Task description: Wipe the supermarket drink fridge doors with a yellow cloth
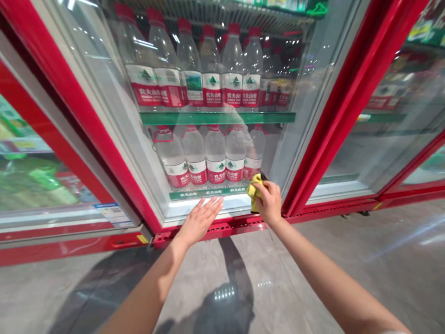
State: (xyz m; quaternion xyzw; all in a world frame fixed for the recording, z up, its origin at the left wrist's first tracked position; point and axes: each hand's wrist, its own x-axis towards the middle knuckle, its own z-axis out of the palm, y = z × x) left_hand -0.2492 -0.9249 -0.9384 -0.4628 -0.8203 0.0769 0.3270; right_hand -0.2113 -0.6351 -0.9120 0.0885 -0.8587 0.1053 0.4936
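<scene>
Yellow cloth is sitting bunched in the right hand, whose fingers are curling closed around it and pressing it against the lower right corner of the glass door, just above the red base rail of the fridge. Over the grey floor, the left hand is lying flat and spread, fingers fanned out against the bottom edge of the same glass, gripping nothing. Wiping well here is probably calling for even pressure from the cloth hand, overlapping passes along the bottom edge and into the corner by the red door frame, while the flat palm is bracing the door. Behind the glass, the lower shelf is carrying a row of clear water bottles with red labels, standing upright and close together. Above it, the upper shelf is holding more of the same red-capped bottles, again upright and tightly packed. Neighbouring fridge doors are showing blurred goods on both sides
</scene>
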